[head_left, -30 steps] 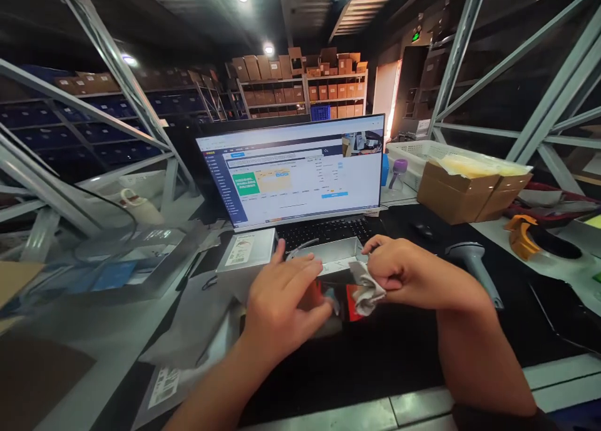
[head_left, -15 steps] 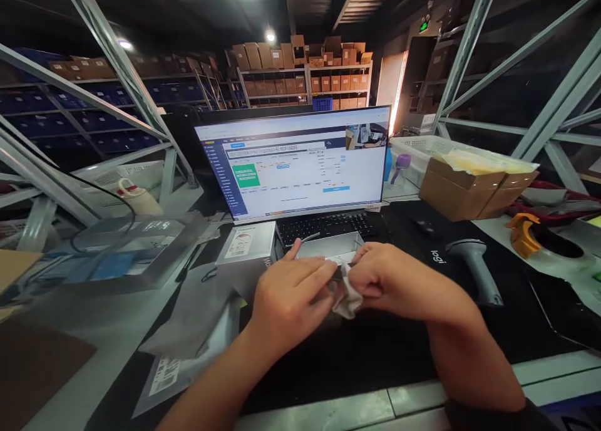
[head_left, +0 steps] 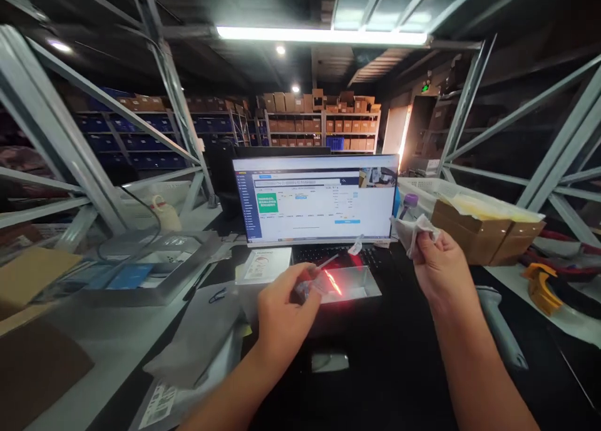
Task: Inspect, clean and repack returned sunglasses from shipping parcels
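The crumpled, whitish, papery wad [head_left: 416,232], soft and creased, was raised in front of the monitor's lower right corner, pinched between the right hand's [head_left: 439,269] thumb and fingers. The left hand [head_left: 287,306] had its thumb and fingers closed on a small translucent piece [head_left: 307,288], too blurred to identify, at the left end of an open silver-grey rectangular box [head_left: 370,284]. A bright red streak of light [head_left: 333,283] slanted across that box.

The box sat on a black desk mat [head_left: 394,374] covering much of the pale tabletop [head_left: 123,331], just before a black keyboard [head_left: 307,254] and a wide lit monitor [head_left: 312,213]. Beyond, shelving [head_left: 295,133] loaded with brown cartons stood in a dim room, with grey metal frames [head_left: 181,108] on both sides.

A white printed carton [head_left: 265,265] and a grey plastic pouch [head_left: 190,340] crowded the left. Rightward, bare mat ran from the box to a grey handheld scanner [head_left: 503,331]; nearer the person, a small shiny flat object [head_left: 330,362] lay on the mat.
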